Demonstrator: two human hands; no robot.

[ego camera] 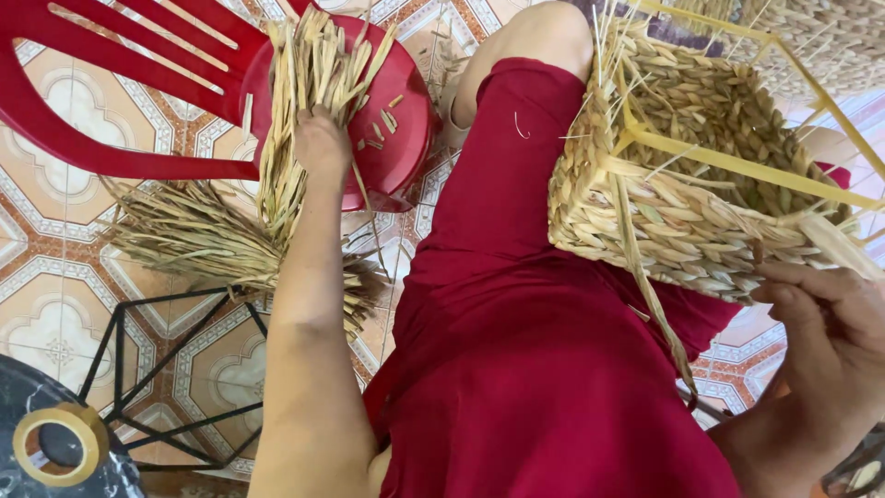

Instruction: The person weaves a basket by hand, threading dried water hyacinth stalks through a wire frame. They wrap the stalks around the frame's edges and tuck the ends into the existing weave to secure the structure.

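Reaching for dried straw while steadying a half-woven basket.

Left hand (321, 143) closing on the straw bundle (309, 83) lying on the red plastic chair (138, 111); right hand (830, 323) pinching a strand at the woven basket (682, 184) resting on the lap, yellow frame (737, 164) showing.

- The red chair (120, 83) blocks the upper left; its seat is buried under dry straw (313, 83), where the left hand (321, 143) rests.
- More straw litters the tiled floor (55, 267) below — open tile only at far left.
- A black wire frame (175, 369) and tape roll (55, 443) crowd the lower left.
- The woven basket (682, 175) fills the right, the right hand (830, 323) at its edge.
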